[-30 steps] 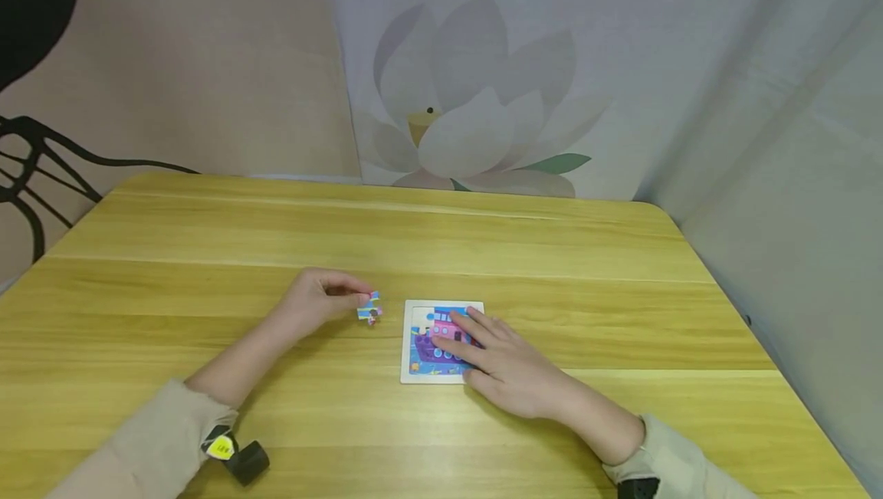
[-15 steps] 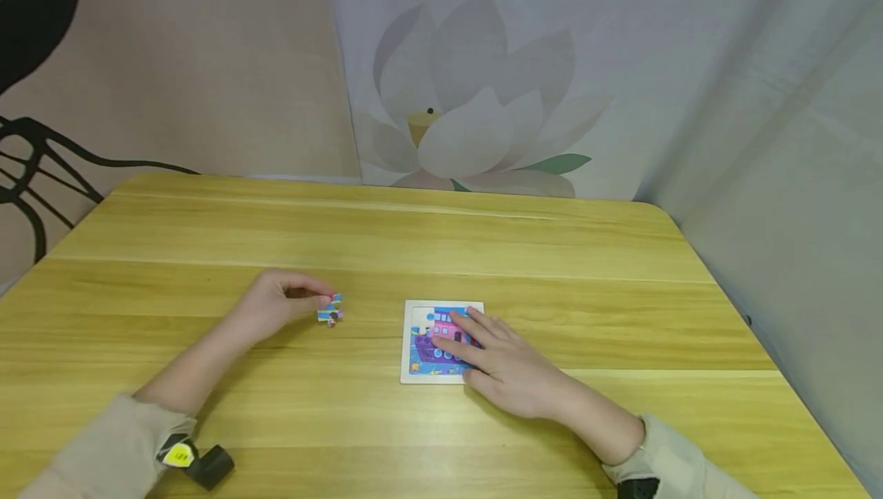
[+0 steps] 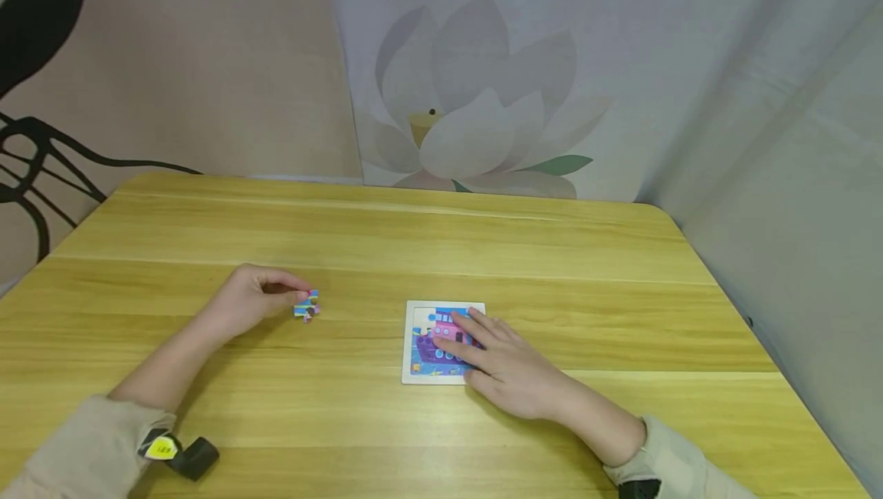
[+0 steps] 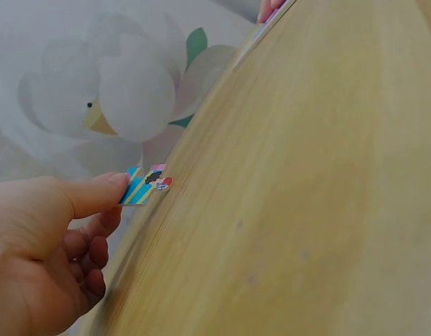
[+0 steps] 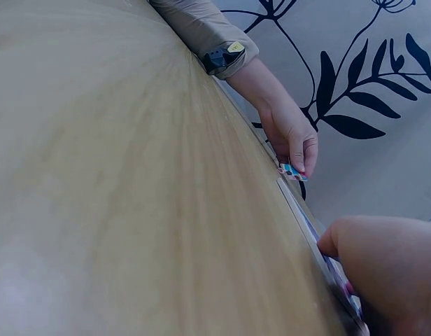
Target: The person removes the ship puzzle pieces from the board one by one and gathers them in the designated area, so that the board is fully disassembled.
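Note:
My left hand (image 3: 251, 301) pinches a small jigsaw piece (image 3: 307, 306) between thumb and fingers, left of the puzzle. In the left wrist view the jigsaw piece (image 4: 147, 186) shows blue and yellow stripes with a bit of pink and red. A square puzzle in a white frame (image 3: 408, 342) lies on the table, with a pink and purple vehicle or boat picture. Its upper left corner shows a pale gap. On the right part of the puzzle rests my right hand (image 3: 513, 369), fingers spread and covering that side.
The wooden table (image 3: 586, 277) stretches around both hands. Behind it hangs a pale cloth with a large flower print (image 3: 476, 116). A black plant print (image 3: 37, 146) appears at the left. Each sleeve has a wrist device, the left one (image 3: 181, 454) fully visible.
My left hand has moved left, away from the puzzle, with the jigsaw piece still pinched. The right hand has stayed on the puzzle.

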`<state>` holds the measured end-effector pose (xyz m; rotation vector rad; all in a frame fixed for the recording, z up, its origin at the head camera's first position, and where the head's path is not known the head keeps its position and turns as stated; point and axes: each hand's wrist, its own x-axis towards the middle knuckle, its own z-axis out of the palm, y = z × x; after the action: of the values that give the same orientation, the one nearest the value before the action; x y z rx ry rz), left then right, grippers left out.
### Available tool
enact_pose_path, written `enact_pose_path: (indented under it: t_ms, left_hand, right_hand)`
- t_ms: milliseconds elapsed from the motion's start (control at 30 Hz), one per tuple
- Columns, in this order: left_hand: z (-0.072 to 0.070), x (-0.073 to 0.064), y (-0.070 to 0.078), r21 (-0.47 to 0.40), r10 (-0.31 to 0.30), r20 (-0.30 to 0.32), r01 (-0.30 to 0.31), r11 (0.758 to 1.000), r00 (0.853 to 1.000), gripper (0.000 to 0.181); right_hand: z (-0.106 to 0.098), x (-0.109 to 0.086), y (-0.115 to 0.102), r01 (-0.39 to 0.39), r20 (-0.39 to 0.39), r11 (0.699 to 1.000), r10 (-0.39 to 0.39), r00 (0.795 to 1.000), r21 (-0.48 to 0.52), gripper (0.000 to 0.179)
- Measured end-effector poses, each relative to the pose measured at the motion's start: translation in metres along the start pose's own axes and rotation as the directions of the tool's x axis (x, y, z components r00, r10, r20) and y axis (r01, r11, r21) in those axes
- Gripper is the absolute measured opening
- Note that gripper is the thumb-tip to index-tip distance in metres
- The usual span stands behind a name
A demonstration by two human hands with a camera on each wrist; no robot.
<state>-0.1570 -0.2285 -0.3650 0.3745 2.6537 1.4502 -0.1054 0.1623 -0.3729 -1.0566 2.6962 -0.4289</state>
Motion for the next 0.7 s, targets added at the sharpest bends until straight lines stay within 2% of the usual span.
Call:
enact_pose_path:
  t_ms: [300,400,700]
  left_hand:
    - [-0.006,0.004,-0.006,0.063,-0.016,0.009,0.016,0.998,1.0,0.019]
    - [-0.007,0.006,-0.008,0.078,0.014,0.011,-0.014,0.997,1.0,0.017]
    - [-0.007,0.009,-0.014,0.205,0.081,0.005,-0.08,0.975,0.997,0.01]
  right_hand:
    - [0.0,0.0,0.001,0.005,-0.008,1.0,-0.005,1.0,0.005,0.048]
    - [0.001,0.0,0.001,0.007,-0.009,1.0,-0.007,1.0,0.004,0.048]
    - [0.0,0.0,0.001,0.009,-0.004,1.0,-0.009,1.0,0.005,0.047]
